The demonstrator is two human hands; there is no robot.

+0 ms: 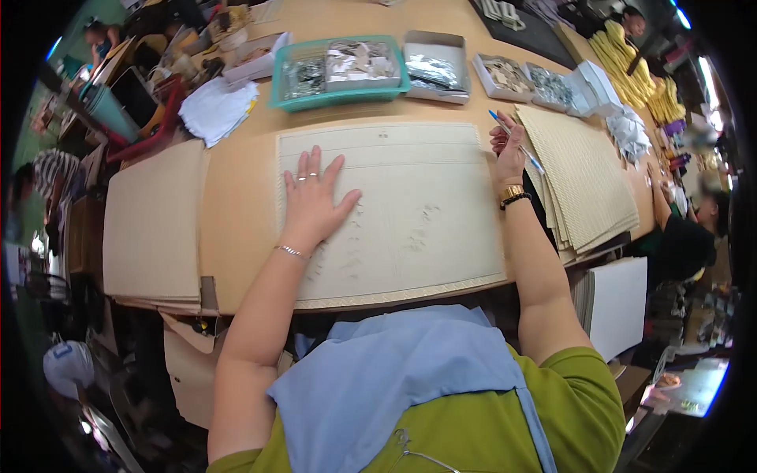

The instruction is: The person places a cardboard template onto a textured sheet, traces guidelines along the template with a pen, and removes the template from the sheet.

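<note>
A large cream sheet [394, 229] with a patterned border lies flat in front of me, with faint marks across its middle and a small mark near its top edge. My left hand [315, 197] rests on its upper left part, fingers spread, holding nothing. At the sheet's upper right edge, my right hand [509, 150] is closed on a blue and white pen [534, 160]. Just right of that hand is a stack of cream patterned sheets [583, 173].
Another stack of cream sheets [154, 225] lies at the left. Along the far side are a teal basket [339, 98], an open box [436, 47], trays of small parts and a white cloth [217, 109]. Other people are at both sides.
</note>
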